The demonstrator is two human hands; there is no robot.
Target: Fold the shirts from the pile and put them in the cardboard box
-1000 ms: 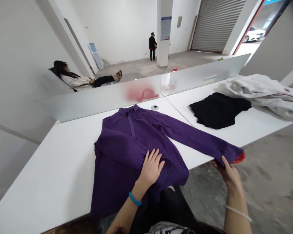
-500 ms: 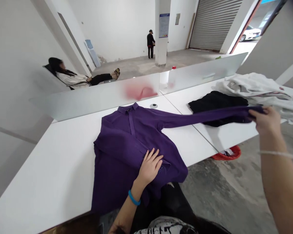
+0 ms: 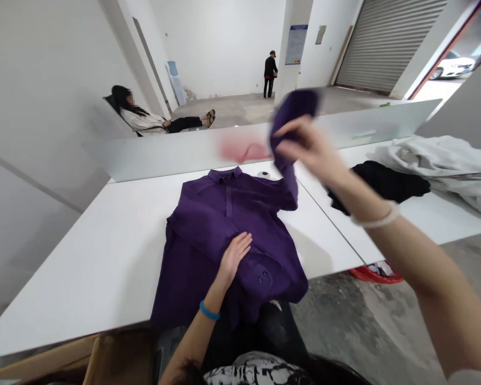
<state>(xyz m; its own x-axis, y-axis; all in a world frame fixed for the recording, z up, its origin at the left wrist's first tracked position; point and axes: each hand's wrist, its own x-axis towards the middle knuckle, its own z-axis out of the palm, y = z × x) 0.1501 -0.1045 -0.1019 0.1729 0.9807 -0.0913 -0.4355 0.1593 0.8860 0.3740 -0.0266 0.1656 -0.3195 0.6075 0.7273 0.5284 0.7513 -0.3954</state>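
Observation:
A purple long-sleeved shirt (image 3: 208,224) lies front up on the white table (image 3: 116,240), its collar at the far side and its hem over the near edge. One sleeve is folded diagonally across the front, its buttoned cuff near the hem. My left hand (image 3: 235,256) rests flat on that sleeve, fingers stretched out. My right hand (image 3: 304,147), blurred by motion, pinches the other sleeve (image 3: 286,179) near its cuff and holds it up above the table, beyond the shirt's shoulder.
A folded black garment (image 3: 385,182) and a heap of white cloth (image 3: 444,160) lie on the right. A frosted divider (image 3: 168,155) runs along the back. Below the edge are a red basket (image 3: 374,274) and a cardboard box (image 3: 116,355). Two people are in the background.
My right hand has swung left and up, lifting the outstretched sleeve off the black garment toward the shirt. My left hand stays on the folded sleeve, its fingers closer together.

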